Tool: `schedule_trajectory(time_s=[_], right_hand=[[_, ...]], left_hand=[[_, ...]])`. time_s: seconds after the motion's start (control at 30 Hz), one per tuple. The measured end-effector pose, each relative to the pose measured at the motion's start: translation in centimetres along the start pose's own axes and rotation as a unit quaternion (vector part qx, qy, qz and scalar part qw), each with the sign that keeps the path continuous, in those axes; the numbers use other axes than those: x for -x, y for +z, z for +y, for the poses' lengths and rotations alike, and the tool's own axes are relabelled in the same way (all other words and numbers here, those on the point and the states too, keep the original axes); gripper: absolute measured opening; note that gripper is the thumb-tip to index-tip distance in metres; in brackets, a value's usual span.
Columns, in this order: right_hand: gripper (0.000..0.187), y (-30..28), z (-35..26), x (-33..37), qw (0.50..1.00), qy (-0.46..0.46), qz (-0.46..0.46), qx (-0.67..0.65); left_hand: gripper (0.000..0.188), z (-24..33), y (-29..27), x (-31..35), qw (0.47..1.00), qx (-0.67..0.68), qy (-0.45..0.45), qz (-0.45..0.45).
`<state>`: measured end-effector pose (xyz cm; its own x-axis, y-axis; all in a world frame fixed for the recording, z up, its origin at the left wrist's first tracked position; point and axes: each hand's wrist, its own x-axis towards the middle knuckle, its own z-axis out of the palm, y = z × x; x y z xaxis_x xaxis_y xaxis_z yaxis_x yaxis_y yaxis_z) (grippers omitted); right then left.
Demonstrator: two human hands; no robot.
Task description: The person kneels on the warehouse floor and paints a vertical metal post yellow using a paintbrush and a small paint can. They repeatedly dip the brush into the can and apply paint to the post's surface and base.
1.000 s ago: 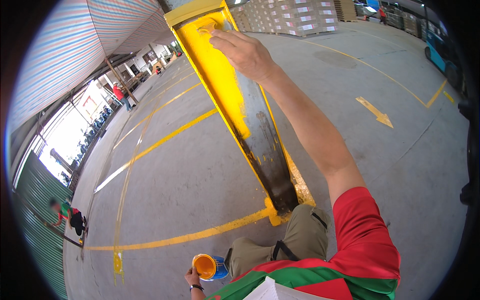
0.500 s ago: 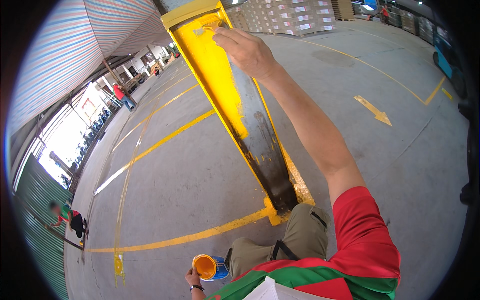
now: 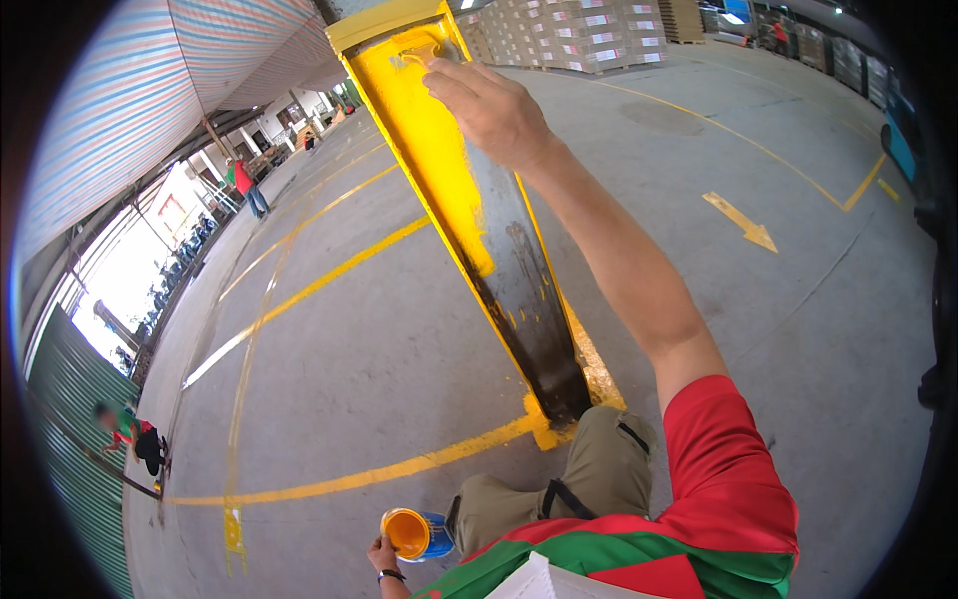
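A steel column (image 3: pixel 519 270) with raised side edges rises in front of me. Wet yellow paint covers its upper part and left side, while grey and blackish metal shows lower down and along the right. High up at the column, my right hand (image 3: pixel 491 112) is closed on a paintbrush (image 3: pixel 423 50), whose yellow-coated end lies against the painted face. Low at my left side, my left hand (image 3: pixel 383 555) grips the rim of a blue paint can (image 3: pixel 439 536). The can is tilted toward me, its inside coated orange-yellow.
Yellow lines (image 3: pixel 369 483) and an arrow (image 3: pixel 740 221) mark the grey floor. Stacked cartons (image 3: pixel 589 35) stand at the back. A person crouches (image 3: pixel 140 439) by the green corrugated wall at far left; another person (image 3: pixel 246 187) stands farther off. A blue vehicle (image 3: pixel 900 140) is at right.
My right hand and the brush have shifted very slightly at the column's top. The view has moved a little. My left hand still has the can.
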<state>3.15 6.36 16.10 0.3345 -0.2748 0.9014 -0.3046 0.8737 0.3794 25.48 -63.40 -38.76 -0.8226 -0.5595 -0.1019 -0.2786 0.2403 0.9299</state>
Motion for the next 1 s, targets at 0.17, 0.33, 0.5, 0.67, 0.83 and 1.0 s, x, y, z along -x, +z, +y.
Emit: schedule_trajectory(time_s=[0.17,0.33,0.5,0.67,0.83,1.0], right_hand=[[0.031,-0.2,0.3,-0.2,1.0,-0.01,-0.003,0.005],[0.023,-0.7,-0.4,0.0,0.999,-0.011,-0.01,0.033],[0.031,-1.5,-0.4,-0.3,0.997,-0.011,-0.068,0.027],[0.026,-1.0,1.4,-0.8,0.996,-0.028,-0.08,0.009],[0.023,-2.7,0.6,0.8,0.986,0.048,-0.107,-0.119],[0.027,-5.1,1.3,-1.7,0.926,0.179,-0.315,-0.106]], left_hand=[[0.023,-0.2,-0.2,0.1,1.0,-0.004,-0.002,0.014],[0.022,0.1,-0.3,0.2,1.0,0.003,0.007,-0.003],[0.021,0.0,0.2,-0.1,1.0,0.013,0.02,-0.007],[0.022,-0.1,0.6,-0.1,1.0,0.016,0.019,-0.002],[0.022,0.0,0.6,0.1,0.999,0.023,0.024,-0.01],[0.022,0.0,0.1,-0.2,0.999,0.038,-0.007,-0.034]])
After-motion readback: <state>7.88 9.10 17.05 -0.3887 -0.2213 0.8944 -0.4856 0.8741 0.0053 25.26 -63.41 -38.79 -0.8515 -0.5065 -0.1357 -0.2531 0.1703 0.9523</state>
